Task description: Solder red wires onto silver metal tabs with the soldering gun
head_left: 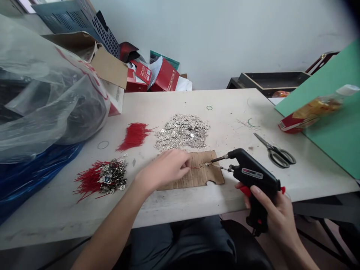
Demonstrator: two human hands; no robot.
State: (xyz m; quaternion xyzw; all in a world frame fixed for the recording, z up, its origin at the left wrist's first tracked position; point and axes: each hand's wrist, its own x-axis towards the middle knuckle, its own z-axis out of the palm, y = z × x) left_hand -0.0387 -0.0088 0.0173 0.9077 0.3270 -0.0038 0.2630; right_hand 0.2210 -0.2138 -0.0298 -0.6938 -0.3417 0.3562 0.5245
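In my right hand point(277, 210) is a black soldering gun point(253, 176), with my fingers at its red trigger. Its hot tip points left and meets a small metal terminal point(207, 164) on a scorched cardboard piece point(185, 180). My left hand point(165, 167) rests over the cardboard, fingers pinched on a thin red wire point(194, 167) that runs toward the terminal. Beyond the cardboard lies a heap of loose silver terminals point(182, 131). Red wires point(134, 135) lie bundled to its left. Nearer my left forearm is a pile of wires with terminals attached point(108, 176).
Scissors point(277, 152) lie on the white table point(225, 108) at right. A bottle point(315, 107) leans by a green panel point(337, 131). Plastic bags point(50, 97) fill the left side, with red boxes point(165, 77) and a black tray point(272, 80) at the back.
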